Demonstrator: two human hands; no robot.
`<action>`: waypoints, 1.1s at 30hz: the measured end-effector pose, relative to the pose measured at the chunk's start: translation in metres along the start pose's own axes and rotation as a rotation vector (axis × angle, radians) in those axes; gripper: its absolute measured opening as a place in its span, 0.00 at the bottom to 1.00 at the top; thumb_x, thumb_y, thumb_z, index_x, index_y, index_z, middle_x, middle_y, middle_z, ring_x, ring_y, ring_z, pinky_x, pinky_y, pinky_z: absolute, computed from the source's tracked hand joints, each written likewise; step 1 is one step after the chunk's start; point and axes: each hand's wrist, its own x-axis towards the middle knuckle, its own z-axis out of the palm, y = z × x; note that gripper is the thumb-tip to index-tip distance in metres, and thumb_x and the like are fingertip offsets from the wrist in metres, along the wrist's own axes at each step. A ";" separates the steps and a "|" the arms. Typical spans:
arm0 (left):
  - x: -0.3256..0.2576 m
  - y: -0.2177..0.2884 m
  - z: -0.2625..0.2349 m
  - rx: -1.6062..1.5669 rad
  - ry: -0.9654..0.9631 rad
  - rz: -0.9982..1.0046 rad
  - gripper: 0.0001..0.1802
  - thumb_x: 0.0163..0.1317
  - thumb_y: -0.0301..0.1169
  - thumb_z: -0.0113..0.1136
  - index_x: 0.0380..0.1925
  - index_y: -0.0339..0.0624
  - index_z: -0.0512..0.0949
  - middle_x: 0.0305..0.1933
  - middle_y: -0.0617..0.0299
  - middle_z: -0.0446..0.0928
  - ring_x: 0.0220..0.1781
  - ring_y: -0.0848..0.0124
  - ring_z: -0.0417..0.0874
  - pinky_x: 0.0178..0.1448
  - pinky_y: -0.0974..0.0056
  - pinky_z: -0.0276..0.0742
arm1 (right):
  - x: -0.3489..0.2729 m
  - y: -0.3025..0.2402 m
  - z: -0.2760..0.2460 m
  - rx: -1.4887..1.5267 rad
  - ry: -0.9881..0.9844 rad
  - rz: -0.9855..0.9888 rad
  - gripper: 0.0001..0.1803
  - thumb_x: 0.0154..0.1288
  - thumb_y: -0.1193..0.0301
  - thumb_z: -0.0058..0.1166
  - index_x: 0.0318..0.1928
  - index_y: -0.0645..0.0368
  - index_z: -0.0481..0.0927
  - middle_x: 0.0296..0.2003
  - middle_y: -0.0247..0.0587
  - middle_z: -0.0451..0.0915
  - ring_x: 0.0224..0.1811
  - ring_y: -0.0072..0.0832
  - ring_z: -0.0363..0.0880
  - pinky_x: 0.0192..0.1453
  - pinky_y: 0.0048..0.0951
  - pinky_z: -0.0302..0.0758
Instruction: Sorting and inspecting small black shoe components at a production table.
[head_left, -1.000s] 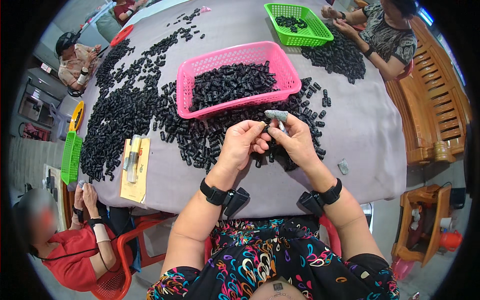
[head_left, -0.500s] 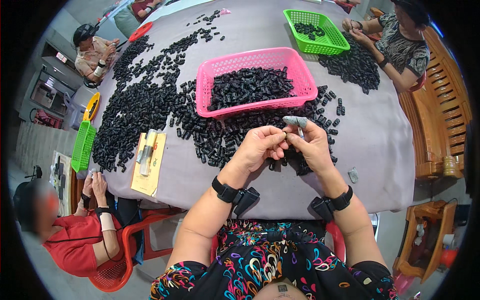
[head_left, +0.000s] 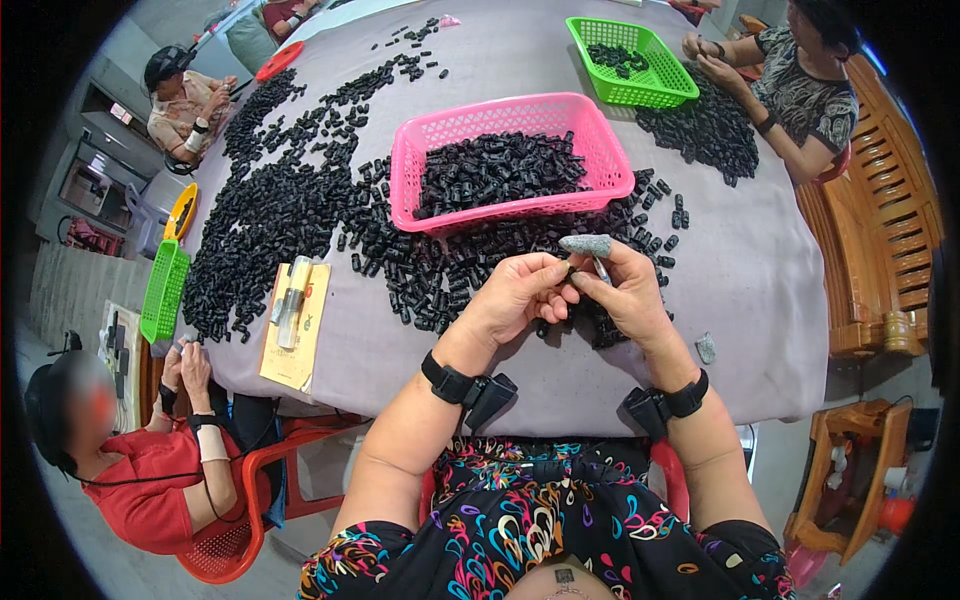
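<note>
The grey cloth-covered table (head_left: 420,350) fills most of what I see, its near edge curving just above my wrists. Across it lies a wide spread of small black plastic pieces (head_left: 270,210), thickest to my left and thinning toward me. Behind my hands sits the pink basket (head_left: 497,175), heaped with more of the same, and a green basket (head_left: 618,60) stands farther off by another worker. On my left lies a yellow card (head_left: 297,325) with a pale tube on it.

My left hand (head_left: 515,300) is curled, fingertips pinching one small black piece (head_left: 566,270) against my right hand (head_left: 625,295), which grips a small metal tool (head_left: 600,266) and wears a grey finger cover (head_left: 587,243). The piece looks light, hard and smooth, so I judge it could easily slip or flick away; holding it by its sides with fingertips seems best. There is bare cloth to my right, where only a small grey scrap (head_left: 706,347) lies, and the table edge is close below.
</note>
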 end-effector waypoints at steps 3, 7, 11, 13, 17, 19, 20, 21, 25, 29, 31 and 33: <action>0.002 -0.002 -0.005 -0.060 -0.052 -0.021 0.10 0.70 0.33 0.54 0.42 0.37 0.77 0.33 0.55 0.82 0.27 0.74 0.83 0.30 0.73 0.81 | 0.001 0.001 -0.003 -0.018 -0.025 -0.006 0.18 0.62 0.81 0.56 0.53 0.60 0.79 0.37 0.28 0.79 0.38 0.14 0.74 0.44 0.19 0.72; 0.002 -0.001 -0.006 -0.127 -0.133 -0.023 0.11 0.70 0.33 0.54 0.44 0.36 0.76 0.37 0.52 0.83 0.29 0.73 0.85 0.31 0.73 0.83 | 0.001 0.001 -0.007 -0.024 -0.043 -0.005 0.18 0.62 0.80 0.56 0.53 0.60 0.79 0.37 0.28 0.79 0.38 0.14 0.73 0.44 0.19 0.72; 0.001 -0.002 -0.011 -0.111 -0.155 -0.016 0.15 0.70 0.33 0.53 0.50 0.34 0.75 0.39 0.51 0.83 0.29 0.73 0.83 0.34 0.71 0.83 | 0.002 -0.002 -0.005 0.066 -0.053 0.041 0.19 0.61 0.82 0.57 0.54 0.61 0.79 0.39 0.31 0.79 0.43 0.17 0.75 0.50 0.21 0.72; 0.001 -0.001 -0.008 -0.094 -0.158 -0.023 0.15 0.70 0.33 0.54 0.51 0.35 0.75 0.39 0.52 0.83 0.29 0.73 0.83 0.33 0.72 0.82 | 0.002 0.000 -0.005 0.081 -0.046 0.001 0.18 0.62 0.80 0.57 0.53 0.60 0.79 0.37 0.28 0.79 0.38 0.14 0.73 0.43 0.19 0.72; 0.001 -0.002 -0.004 -0.050 -0.132 -0.023 0.15 0.69 0.33 0.55 0.51 0.36 0.75 0.39 0.53 0.83 0.29 0.74 0.83 0.33 0.73 0.81 | -0.001 0.002 -0.007 -0.011 -0.054 -0.010 0.18 0.63 0.80 0.56 0.54 0.60 0.78 0.37 0.28 0.79 0.38 0.14 0.73 0.43 0.19 0.72; 0.000 -0.002 -0.002 -0.038 -0.114 -0.003 0.12 0.69 0.32 0.55 0.46 0.35 0.76 0.37 0.52 0.83 0.28 0.75 0.84 0.31 0.75 0.82 | -0.002 0.000 -0.006 -0.004 -0.036 0.008 0.17 0.63 0.80 0.56 0.54 0.61 0.78 0.37 0.28 0.79 0.37 0.13 0.73 0.42 0.18 0.72; 0.000 -0.001 -0.002 -0.038 -0.114 -0.003 0.12 0.69 0.32 0.55 0.46 0.35 0.76 0.37 0.52 0.83 0.28 0.75 0.84 0.31 0.75 0.82 | -0.002 -0.001 -0.006 -0.004 -0.036 0.008 0.17 0.63 0.80 0.56 0.54 0.61 0.78 0.37 0.28 0.79 0.37 0.13 0.73 0.42 0.18 0.72; 0.000 -0.001 -0.002 -0.035 -0.109 -0.003 0.12 0.69 0.32 0.56 0.46 0.35 0.76 0.37 0.52 0.83 0.28 0.75 0.84 0.31 0.74 0.82 | -0.001 -0.003 -0.005 0.030 -0.035 0.016 0.17 0.63 0.80 0.56 0.54 0.61 0.78 0.37 0.28 0.79 0.37 0.13 0.73 0.41 0.17 0.72; -0.001 0.000 -0.001 -0.033 -0.113 0.012 0.09 0.67 0.30 0.57 0.42 0.36 0.77 0.37 0.53 0.83 0.28 0.75 0.84 0.32 0.74 0.82 | 0.001 -0.004 -0.005 0.112 -0.036 0.047 0.17 0.63 0.81 0.56 0.54 0.61 0.78 0.37 0.29 0.80 0.36 0.13 0.74 0.40 0.17 0.73; -0.003 0.002 0.000 0.047 -0.082 0.009 0.11 0.67 0.31 0.57 0.45 0.37 0.77 0.38 0.54 0.83 0.28 0.75 0.83 0.33 0.73 0.80 | 0.001 -0.003 -0.005 0.061 -0.034 0.024 0.17 0.63 0.80 0.56 0.54 0.61 0.78 0.37 0.30 0.80 0.36 0.13 0.75 0.41 0.17 0.73; -0.002 0.002 0.002 0.115 -0.021 0.041 0.08 0.67 0.31 0.58 0.39 0.37 0.78 0.35 0.55 0.83 0.28 0.76 0.83 0.30 0.75 0.80 | 0.000 0.000 -0.007 0.065 -0.030 0.048 0.18 0.62 0.82 0.56 0.54 0.62 0.78 0.41 0.33 0.80 0.44 0.18 0.76 0.51 0.22 0.72; -0.003 0.003 0.003 0.135 -0.009 0.037 0.08 0.67 0.31 0.58 0.39 0.37 0.78 0.34 0.56 0.83 0.27 0.77 0.83 0.30 0.76 0.79 | 0.000 -0.001 -0.006 0.064 -0.030 0.048 0.18 0.62 0.82 0.56 0.54 0.62 0.78 0.41 0.33 0.80 0.44 0.19 0.76 0.51 0.23 0.72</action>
